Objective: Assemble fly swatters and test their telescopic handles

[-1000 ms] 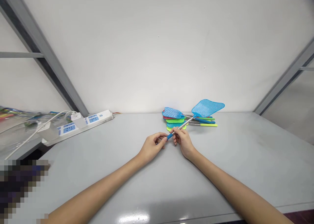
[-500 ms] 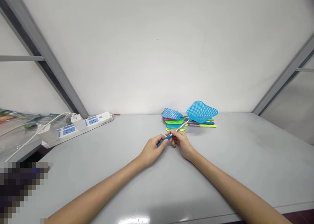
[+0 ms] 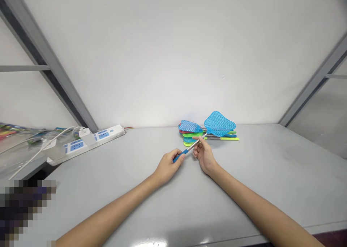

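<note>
A blue fly swatter (image 3: 220, 124) with a metal shaft is held aslant above the table, its mesh head up and to the right. My left hand (image 3: 168, 165) is wrapped round its blue handle. Higher up, my right hand (image 3: 205, 156) pinches the metal shaft between thumb and forefinger, just below the head; its other fingers are curled. Behind the held swatter lies a pile of fly swatters (image 3: 189, 126) in blue, red and green, heads to the left and handles to the right. The held head hides part of the pile.
On the left a white power strip (image 3: 94, 143) with plugs and cables lies along the grey table (image 3: 130, 211). Beyond it are clear plastic bags (image 3: 18, 149) with colourful contents. A white wall (image 3: 162, 59) rises behind the table, with grey metal posts at both sides.
My right hand has slid up the shaft, away from my left hand, towards the mesh head. The head has shifted slightly left, and more metal shaft shows between my hands.
</note>
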### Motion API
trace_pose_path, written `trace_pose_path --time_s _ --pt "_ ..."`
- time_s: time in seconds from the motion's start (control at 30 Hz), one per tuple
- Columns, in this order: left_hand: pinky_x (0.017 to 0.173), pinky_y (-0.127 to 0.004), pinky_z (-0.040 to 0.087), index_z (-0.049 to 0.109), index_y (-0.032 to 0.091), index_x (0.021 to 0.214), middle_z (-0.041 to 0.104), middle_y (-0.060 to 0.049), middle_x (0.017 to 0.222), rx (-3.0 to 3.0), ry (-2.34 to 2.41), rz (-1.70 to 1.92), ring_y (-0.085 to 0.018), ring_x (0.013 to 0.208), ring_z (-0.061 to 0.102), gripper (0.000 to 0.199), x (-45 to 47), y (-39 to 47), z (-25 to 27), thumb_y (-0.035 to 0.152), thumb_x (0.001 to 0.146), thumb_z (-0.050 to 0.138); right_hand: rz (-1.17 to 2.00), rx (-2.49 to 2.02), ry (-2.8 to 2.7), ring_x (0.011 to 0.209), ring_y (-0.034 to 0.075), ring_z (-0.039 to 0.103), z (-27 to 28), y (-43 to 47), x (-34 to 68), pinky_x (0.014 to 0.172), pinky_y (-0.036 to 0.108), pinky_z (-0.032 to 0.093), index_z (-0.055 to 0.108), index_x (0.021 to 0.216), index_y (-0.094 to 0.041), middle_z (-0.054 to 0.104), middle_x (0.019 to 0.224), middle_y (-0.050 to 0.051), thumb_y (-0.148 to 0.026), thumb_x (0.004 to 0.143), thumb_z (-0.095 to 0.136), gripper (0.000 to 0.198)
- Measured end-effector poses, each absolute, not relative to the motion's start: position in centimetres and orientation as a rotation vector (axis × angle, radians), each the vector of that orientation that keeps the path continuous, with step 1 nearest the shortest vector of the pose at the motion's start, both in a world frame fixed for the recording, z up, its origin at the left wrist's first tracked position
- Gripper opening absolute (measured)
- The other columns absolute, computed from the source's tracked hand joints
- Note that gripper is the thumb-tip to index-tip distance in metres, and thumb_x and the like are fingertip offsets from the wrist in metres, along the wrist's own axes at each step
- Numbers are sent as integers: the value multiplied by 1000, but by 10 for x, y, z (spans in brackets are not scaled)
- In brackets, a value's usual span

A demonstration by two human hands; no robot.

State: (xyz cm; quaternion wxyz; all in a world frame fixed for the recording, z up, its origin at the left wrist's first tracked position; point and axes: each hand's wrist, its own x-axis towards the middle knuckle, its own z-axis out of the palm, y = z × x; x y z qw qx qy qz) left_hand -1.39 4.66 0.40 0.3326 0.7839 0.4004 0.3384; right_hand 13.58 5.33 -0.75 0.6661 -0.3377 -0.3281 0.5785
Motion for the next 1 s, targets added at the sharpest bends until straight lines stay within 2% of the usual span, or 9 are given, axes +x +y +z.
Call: trace_pose_path --time_s 0.2,0.47,1.0 --pt "51 -21 34 53 18 74 50 3 58 2062 1068 873 -10 54 44 27 -14 48 2 39 76 37 1195 -751 -563 37 4 36 -5 61 147 35 18 28 53 83 -20 41 52 -6 -44 67 51 29" --pt "50 -21 34 53 18 73 49 2 58 2053 1092 865 -11 54 44 27 -15 48 3 41 74 39 1077 -754 -401 35 4 35 -1 72 169 34 19 26 42 61 -18 41 48 -7 -38 63 56 24" --pt "49 -21 34 52 17 71 48 2 58 2022 1085 876 -11 54 43 27 -15 48 3 41 73 40 1088 -728 -439 37 4 35 -1 73 170 35 20 27 42 61 -18 41 49 -7 -37 62 58 25"
